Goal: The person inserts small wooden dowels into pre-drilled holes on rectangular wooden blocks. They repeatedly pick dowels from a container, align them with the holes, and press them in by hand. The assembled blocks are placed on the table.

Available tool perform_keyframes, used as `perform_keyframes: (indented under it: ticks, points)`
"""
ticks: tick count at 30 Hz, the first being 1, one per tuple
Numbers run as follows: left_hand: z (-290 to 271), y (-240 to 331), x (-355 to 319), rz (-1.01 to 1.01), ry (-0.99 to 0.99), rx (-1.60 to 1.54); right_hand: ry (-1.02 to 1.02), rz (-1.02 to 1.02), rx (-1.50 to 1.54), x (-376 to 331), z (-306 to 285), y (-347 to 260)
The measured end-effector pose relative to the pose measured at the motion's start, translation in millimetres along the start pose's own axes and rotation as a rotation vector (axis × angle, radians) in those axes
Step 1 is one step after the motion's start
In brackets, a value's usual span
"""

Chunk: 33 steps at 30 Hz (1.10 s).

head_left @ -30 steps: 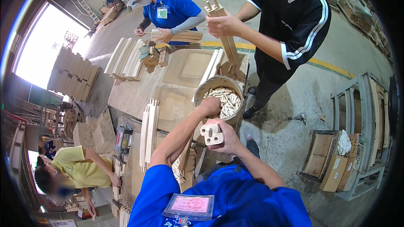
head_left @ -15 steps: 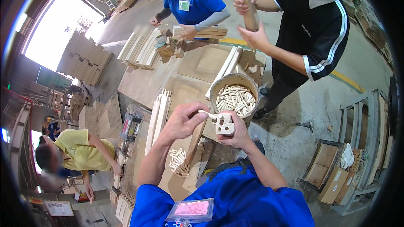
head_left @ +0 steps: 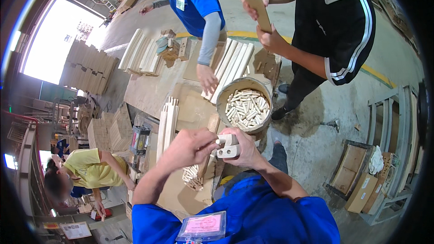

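Note:
My right hand (head_left: 246, 148) is closed around two pale wooden pieces (head_left: 229, 152) held side by side, their ends with round holes facing me. My left hand (head_left: 192, 147) is pinched at a short wooden dowel (head_left: 219, 141), which meets the end of the upper piece; how deep it sits cannot be made out. Just beyond my hands stands a round bucket (head_left: 220, 108) holding many loose dowels (head_left: 246, 110). Below my left wrist, a small heap of dowels (head_left: 193, 178) lies on the work table (head_left: 174, 196).
Wooden bars (head_left: 168, 124) lie left of the bucket, with more bars (head_left: 233, 61) behind it. A co-worker in blue (head_left: 196, 0) reaches over those bars. Another in black (head_left: 334, 31) holds a wooden bar (head_left: 254, 2). A person in yellow (head_left: 92, 169) works at left.
My left fingers have moved closer to the wooden pieces, and less of the dowel shows. The blue-shirted co-worker has set bars down behind the bucket; the black-shirted one's bar has shifted left.

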<state>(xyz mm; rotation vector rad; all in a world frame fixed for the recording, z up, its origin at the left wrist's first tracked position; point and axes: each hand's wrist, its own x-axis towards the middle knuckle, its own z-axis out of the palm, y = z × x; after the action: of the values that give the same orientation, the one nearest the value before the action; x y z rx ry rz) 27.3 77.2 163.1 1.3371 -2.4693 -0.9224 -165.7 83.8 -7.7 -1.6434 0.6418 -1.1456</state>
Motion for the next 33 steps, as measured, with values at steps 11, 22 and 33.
perform_keyframes:
  ticks: [11, 22, 33]
  points:
    - [135.1, -140.3, 167.6, -0.154, -0.448, 0.356, -0.016, -0.086, 0.061, -16.6, -15.8, -5.6]
    - [47.7, -80.9, 67.4, -0.287, 0.593, -0.555, 0.103, 0.098, 0.033, -7.4, -3.6, -3.1]
    - [73.2, -1.2, -49.3, -0.223, 0.835, -0.283, 0.157, -0.043, -0.177, 4.1, 43.2, 4.8]
